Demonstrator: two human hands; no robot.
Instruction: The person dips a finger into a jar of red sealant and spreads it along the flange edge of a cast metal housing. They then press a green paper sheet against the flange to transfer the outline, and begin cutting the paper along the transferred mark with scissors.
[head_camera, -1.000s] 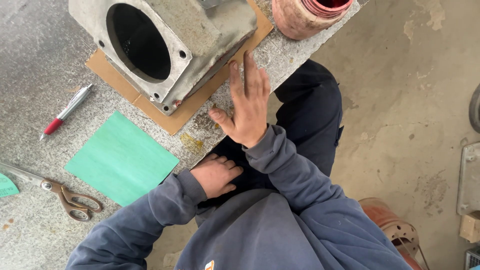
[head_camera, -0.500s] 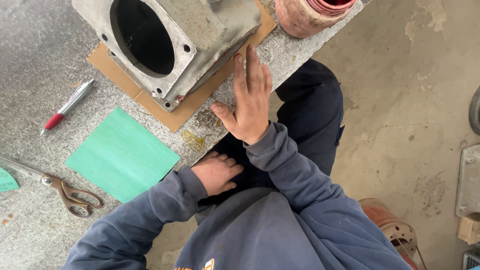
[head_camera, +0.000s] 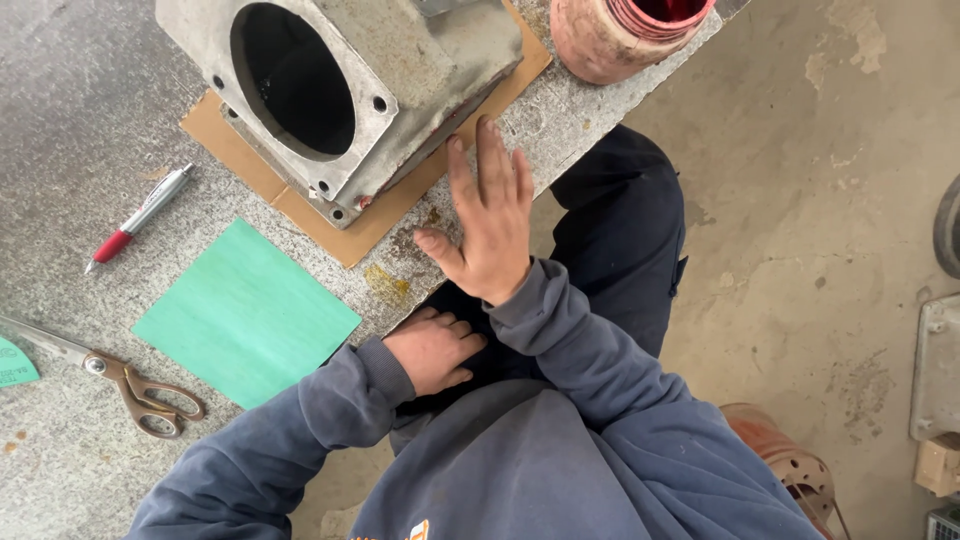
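right hand (head_camera: 490, 225): flat, fingers spread | left hand (head_camera: 432, 350): loosely curled, palm down

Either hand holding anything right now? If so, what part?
Nothing is held. Right hand lies flat, fingers spread, on the table edge beside the metal housing. Left hand rests on the lap, empty.

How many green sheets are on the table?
2. A big green sheet lies near the table's front edge beside the scissors. A small green piece pokes in at the left edge. More may lie out of view.

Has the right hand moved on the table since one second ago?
Yes. The right hand slid slightly forward along the cardboard, toward the metal housing.
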